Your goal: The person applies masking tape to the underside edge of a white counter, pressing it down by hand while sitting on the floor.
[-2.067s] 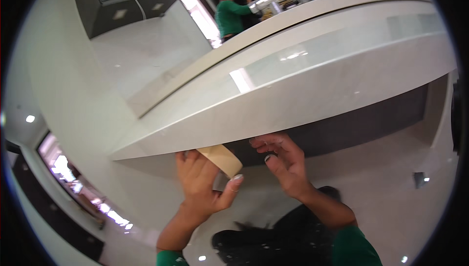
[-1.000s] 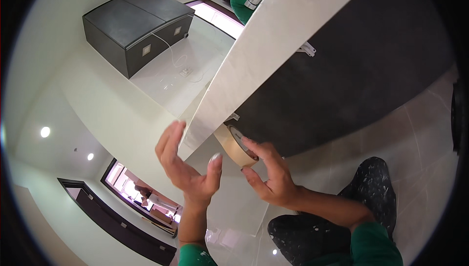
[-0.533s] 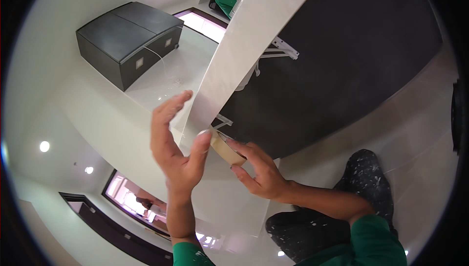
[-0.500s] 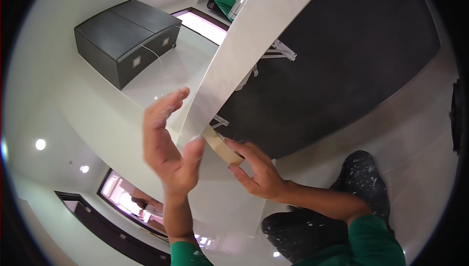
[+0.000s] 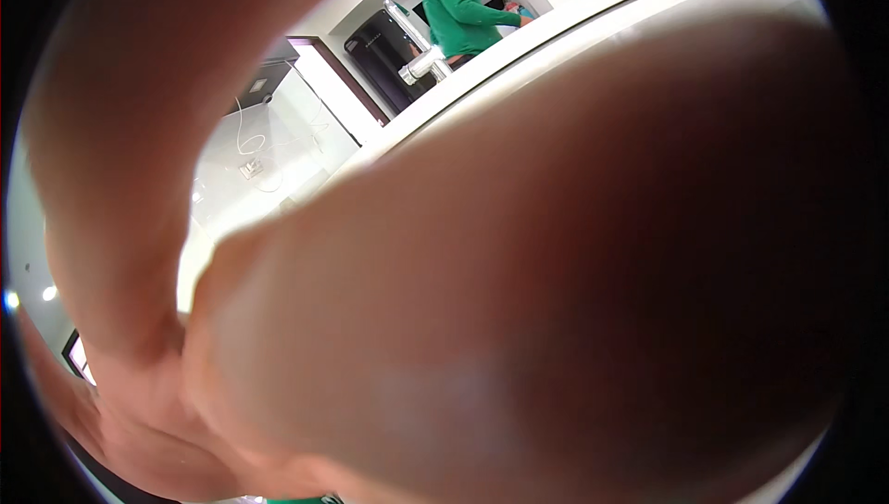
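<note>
My left hand [image 5: 306, 346] looms right against the camera and fills most of the view, out of focus. One finger curves up along the left side, and the thumb spreads broadly across the right. A gap lies between them, and nothing shows in it. The fingertips run out of the picture. A bit of green sleeve [image 5: 301, 500] shows at the lower edge. My right hand is out of sight, and so is the flat cream-coloured strip, like a tape roll, that it held.
Beyond my hand runs a long white ledge [image 5: 565, 27]. Past it stands a person in a green top [image 5: 456, 18], near a silver pipe [image 5: 407, 27] and a tall black appliance [image 5: 370, 52]. A dark grey box [image 5: 269, 76] with hanging white cable [image 5: 248, 138] is at the left.
My left hand has come up from beside the white panel to the camera. The view has tilted up, bringing more of the person into sight. My right hand and the cream strip have left view.
</note>
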`<action>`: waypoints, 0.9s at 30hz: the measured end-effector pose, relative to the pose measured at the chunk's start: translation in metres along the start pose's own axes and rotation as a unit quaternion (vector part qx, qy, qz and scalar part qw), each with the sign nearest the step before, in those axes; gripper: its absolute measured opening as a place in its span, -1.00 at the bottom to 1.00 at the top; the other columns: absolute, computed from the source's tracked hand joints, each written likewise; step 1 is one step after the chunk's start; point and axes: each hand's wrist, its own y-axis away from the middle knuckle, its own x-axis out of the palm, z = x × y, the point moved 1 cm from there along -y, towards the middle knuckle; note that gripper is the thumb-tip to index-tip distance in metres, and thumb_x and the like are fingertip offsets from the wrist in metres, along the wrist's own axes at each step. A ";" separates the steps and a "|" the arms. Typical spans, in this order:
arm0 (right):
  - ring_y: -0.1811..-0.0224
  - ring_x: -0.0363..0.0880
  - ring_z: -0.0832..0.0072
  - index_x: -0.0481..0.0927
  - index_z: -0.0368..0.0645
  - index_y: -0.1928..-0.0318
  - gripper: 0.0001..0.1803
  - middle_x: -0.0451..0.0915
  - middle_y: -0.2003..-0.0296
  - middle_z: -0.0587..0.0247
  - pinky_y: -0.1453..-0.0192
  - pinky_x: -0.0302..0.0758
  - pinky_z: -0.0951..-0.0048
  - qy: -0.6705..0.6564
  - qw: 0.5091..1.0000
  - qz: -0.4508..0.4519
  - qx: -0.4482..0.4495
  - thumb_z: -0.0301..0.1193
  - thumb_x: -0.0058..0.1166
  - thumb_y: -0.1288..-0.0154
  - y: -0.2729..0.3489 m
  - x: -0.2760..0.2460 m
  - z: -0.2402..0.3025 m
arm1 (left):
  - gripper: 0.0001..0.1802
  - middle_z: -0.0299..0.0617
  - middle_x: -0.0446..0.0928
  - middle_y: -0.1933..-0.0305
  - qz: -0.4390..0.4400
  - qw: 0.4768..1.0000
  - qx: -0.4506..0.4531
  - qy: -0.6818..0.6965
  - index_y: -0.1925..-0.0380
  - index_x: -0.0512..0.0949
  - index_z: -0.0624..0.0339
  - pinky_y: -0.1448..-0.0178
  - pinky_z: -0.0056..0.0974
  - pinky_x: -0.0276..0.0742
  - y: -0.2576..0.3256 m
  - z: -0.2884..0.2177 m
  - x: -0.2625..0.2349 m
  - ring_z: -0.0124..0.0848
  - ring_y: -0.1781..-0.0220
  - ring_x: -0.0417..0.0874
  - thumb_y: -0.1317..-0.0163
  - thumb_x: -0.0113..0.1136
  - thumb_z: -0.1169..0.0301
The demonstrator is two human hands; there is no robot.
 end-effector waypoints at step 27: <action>-0.06 0.57 0.25 0.38 -0.41 -0.38 -0.41 0.57 -0.03 -0.04 -0.21 0.50 0.32 -0.012 1.000 -0.023 0.003 -0.49 0.17 -0.39 0.010 0.008 -0.029 | -0.20 0.07 -0.03 -0.68 -0.158 0.977 0.052 -0.137 -0.51 0.17 0.19 -0.66 0.16 0.04 0.029 -0.028 -0.055 0.01 -0.69 0.01 -0.41 0.03 -0.03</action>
